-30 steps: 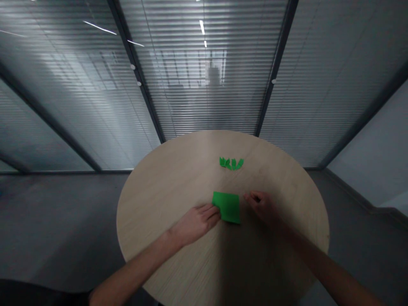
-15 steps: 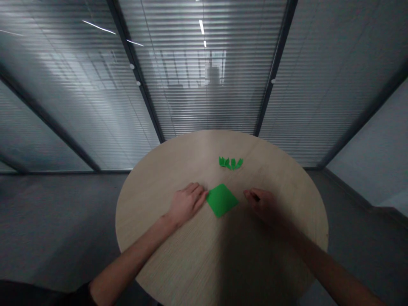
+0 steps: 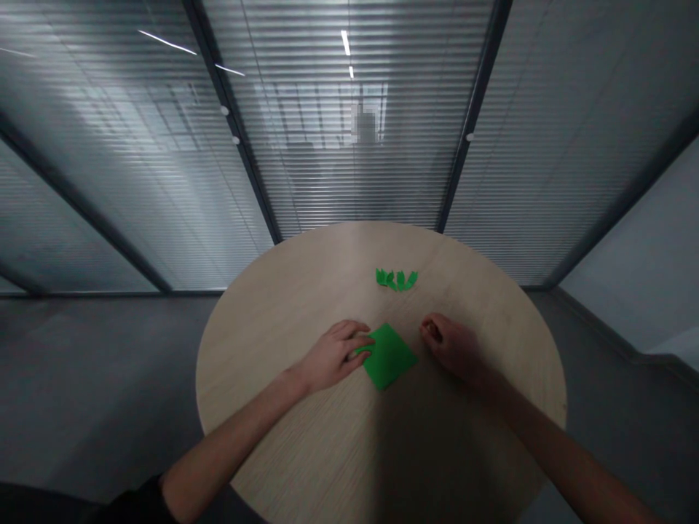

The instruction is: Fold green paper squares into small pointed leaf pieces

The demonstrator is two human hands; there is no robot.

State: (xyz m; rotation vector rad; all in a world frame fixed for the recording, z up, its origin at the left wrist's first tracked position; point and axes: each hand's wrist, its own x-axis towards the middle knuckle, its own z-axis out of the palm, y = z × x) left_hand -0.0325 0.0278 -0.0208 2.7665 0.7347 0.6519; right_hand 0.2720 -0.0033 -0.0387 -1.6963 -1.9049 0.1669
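A square sheet of green paper (image 3: pixel 390 358) lies on the table, turned so that its corners point left, right, away and toward me. My left hand (image 3: pixel 333 356) reaches over its left corner, thumb and fingers apart, with the fingertips on or just above the paper. To the right of the sheet, my right hand (image 3: pixel 451 346) rests on its side with fingers curled into a loose fist. Nothing shows inside it, and it does not touch the paper. Beyond the sheet stand several small folded green paper pieces (image 3: pixel 401 281) in a short row.
The round wooden table (image 3: pixel 295 284) has its far edge close to glass partitions with blinds (image 3: pixel 354 182). A dark shadow falls across the near right part of the tabletop. Grey carpet (image 3: pixel 109 378) surrounds the table.
The green sheet has shifted slightly right and toward me. My left hand has moved right, its fingers spreading over the sheet's left corner. The right hand has curled a little more in place.
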